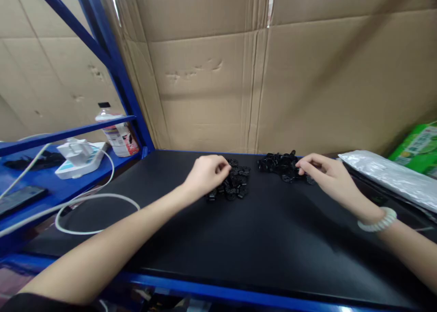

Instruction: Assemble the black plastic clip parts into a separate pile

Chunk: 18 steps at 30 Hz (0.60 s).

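Two piles of small black parts lie on the black tabletop (218,239). At the left pile (235,184), made of round, perforated-looking pieces, my left hand (208,177) has its fingertips pinched together over the upper left side. Whatever those fingertips hold is hidden. The right pile (278,164) holds glossier black pieces, set further back. My right hand (322,173), with a pale beaded bracelet (377,219) at the wrist, is closed in a pinch at that pile's right edge. I cannot make out what is between its fingers.
A white cable (99,196) loops over the table's left side. Beyond it, a power strip (82,159), a bottle (118,132) and a phone (22,198) sit on a blue shelf. A silver bag (392,175) and green package (418,150) lie right. Cardboard (205,84) walls the back.
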{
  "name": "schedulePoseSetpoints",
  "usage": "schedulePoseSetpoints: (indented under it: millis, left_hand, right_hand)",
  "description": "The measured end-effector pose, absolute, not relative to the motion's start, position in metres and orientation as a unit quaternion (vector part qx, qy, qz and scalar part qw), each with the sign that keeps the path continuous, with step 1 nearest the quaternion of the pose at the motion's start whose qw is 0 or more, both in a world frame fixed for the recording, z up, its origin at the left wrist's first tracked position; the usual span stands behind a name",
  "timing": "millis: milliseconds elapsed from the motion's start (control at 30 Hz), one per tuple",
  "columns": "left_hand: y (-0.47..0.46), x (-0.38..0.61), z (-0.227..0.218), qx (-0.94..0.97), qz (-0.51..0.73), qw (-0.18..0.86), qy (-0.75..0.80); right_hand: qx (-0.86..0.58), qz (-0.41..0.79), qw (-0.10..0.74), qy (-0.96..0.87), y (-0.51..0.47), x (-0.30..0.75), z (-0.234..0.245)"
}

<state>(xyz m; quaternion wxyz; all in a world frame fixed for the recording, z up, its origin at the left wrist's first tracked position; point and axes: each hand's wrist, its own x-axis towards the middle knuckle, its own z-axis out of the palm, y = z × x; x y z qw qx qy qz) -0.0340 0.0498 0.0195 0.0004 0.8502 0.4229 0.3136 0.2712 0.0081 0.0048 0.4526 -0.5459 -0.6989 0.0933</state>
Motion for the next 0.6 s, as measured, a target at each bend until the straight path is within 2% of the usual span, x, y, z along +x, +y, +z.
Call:
schedulePoseSetpoints:
  millis: [100,267,433,500,600]
  left_hand:
    - [0.017,-0.010,0.006,0.889,0.325,-0.003,0.322]
    - [-0.010,0.001,-0.009,0.927,0.307,-0.020,0.216]
    - [-0.037,0.011,-0.007,0.987,0.125,0.094,0.025]
    - [-0.044,0.015,-0.003,0.989,0.054,0.138,0.009]
    - [-0.044,0.016,0.000,0.984,0.010,0.178,0.026]
  right_hand:
    - [-0.568,0.043,0.425,-0.703,0.023,0.294,0.003]
    - [-0.556,0.027,0.384,-0.737,0.034,0.301,-0.007]
    - [-0.553,0.000,0.400,-0.731,0.032,0.287,-0.002]
    - [-0.557,-0.018,0.417,-0.717,0.027,0.284,0.006]
    - [-0.558,-0.042,0.447,-0.698,0.016,0.284,0.017]
